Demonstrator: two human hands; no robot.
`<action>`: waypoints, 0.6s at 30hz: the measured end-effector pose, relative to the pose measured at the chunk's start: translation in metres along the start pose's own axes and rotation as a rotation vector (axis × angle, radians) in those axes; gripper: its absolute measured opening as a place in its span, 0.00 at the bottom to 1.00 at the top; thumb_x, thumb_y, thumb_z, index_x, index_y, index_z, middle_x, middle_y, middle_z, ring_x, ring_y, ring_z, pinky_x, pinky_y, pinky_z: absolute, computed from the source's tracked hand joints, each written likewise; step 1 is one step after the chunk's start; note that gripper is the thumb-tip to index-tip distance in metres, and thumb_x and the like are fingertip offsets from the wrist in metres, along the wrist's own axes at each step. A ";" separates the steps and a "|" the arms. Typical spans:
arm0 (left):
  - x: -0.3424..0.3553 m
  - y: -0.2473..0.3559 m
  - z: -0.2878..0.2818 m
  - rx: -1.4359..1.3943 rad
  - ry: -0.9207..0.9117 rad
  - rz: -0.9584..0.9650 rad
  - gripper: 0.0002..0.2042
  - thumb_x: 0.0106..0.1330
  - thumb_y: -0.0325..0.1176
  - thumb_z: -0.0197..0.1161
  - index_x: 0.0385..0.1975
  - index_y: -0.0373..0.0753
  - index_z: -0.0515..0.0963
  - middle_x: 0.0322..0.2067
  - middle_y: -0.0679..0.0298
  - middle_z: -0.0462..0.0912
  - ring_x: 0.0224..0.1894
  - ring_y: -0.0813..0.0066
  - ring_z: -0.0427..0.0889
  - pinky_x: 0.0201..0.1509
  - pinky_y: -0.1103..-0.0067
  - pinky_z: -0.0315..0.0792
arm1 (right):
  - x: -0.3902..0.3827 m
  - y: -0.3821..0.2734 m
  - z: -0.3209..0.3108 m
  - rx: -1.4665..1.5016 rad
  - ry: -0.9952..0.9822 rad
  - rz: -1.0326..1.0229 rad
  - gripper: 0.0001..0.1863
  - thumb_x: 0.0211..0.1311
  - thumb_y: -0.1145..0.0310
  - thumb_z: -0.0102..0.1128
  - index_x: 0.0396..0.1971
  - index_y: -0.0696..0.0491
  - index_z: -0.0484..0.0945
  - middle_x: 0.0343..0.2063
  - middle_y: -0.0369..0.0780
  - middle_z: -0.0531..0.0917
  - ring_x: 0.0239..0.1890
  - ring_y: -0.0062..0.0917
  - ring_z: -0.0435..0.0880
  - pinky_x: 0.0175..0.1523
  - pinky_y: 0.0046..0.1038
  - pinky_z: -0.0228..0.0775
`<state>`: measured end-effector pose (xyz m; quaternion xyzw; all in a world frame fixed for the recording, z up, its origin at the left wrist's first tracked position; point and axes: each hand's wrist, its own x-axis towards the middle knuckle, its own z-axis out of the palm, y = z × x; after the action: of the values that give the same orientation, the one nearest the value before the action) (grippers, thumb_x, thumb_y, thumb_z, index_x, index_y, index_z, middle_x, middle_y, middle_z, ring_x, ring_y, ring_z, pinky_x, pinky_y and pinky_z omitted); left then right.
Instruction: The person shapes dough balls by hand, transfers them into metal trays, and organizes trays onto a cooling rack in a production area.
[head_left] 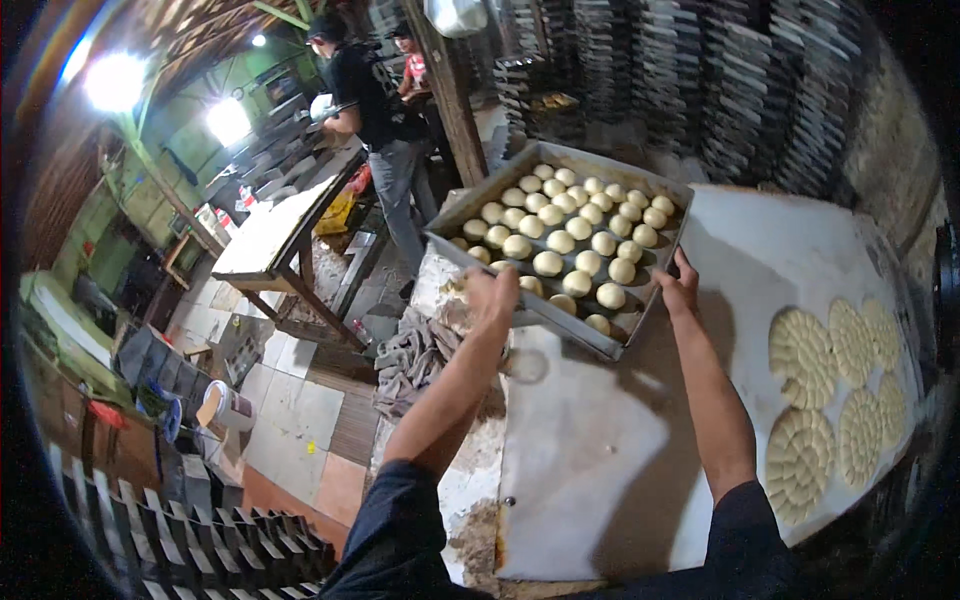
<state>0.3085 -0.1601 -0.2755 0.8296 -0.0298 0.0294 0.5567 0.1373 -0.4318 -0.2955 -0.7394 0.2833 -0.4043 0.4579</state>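
A large metal baking tray (455, 215) filled with several round pale dough balls (560, 241) is lifted above the floured white work table (600, 440). My left hand (492, 292) grips the tray's near left edge. My right hand (679, 282) holds its near right corner. Both forearms reach up from the lower edge, in dark short sleeves. The tray tilts slightly, its far end toward the stacked racks.
Several round scored dough discs (835, 400) lie on the table's right side. Two people (375, 110) stand at a wooden table (270, 240) on the far left. Stacks of dark trays (700, 70) line the back; more trays (200, 540) sit lower left. A crumpled cloth (415, 360) hangs beside the table.
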 end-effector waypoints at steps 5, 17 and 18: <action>-0.010 0.032 0.058 0.322 -0.017 -0.059 0.35 0.54 0.51 0.66 0.54 0.24 0.75 0.58 0.34 0.71 0.63 0.39 0.70 0.67 0.56 0.65 | 0.080 0.099 -0.023 0.029 -0.119 0.157 0.46 0.49 0.63 0.71 0.69 0.64 0.62 0.65 0.53 0.69 0.67 0.40 0.68 0.71 0.34 0.59; -0.078 -0.109 -0.229 0.166 0.148 0.455 0.21 0.58 0.41 0.73 0.51 0.41 0.81 0.44 0.52 0.83 0.53 0.52 0.78 0.62 0.64 0.67 | -0.185 0.028 -0.032 -0.376 -0.061 -0.477 0.42 0.67 0.57 0.57 0.75 0.55 0.49 0.74 0.53 0.54 0.76 0.51 0.46 0.77 0.55 0.34; -0.096 -0.159 -0.265 0.208 0.256 0.413 0.21 0.56 0.38 0.73 0.49 0.40 0.81 0.41 0.53 0.84 0.52 0.53 0.79 0.59 0.65 0.69 | -0.224 0.034 -0.036 -0.485 -0.253 -0.456 0.44 0.65 0.52 0.58 0.75 0.54 0.51 0.74 0.52 0.54 0.77 0.50 0.45 0.77 0.56 0.34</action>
<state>0.2213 0.1474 -0.3297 0.8483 -0.1244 0.2501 0.4498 -0.0099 -0.2856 -0.3929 -0.9151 0.1396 -0.3221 0.1985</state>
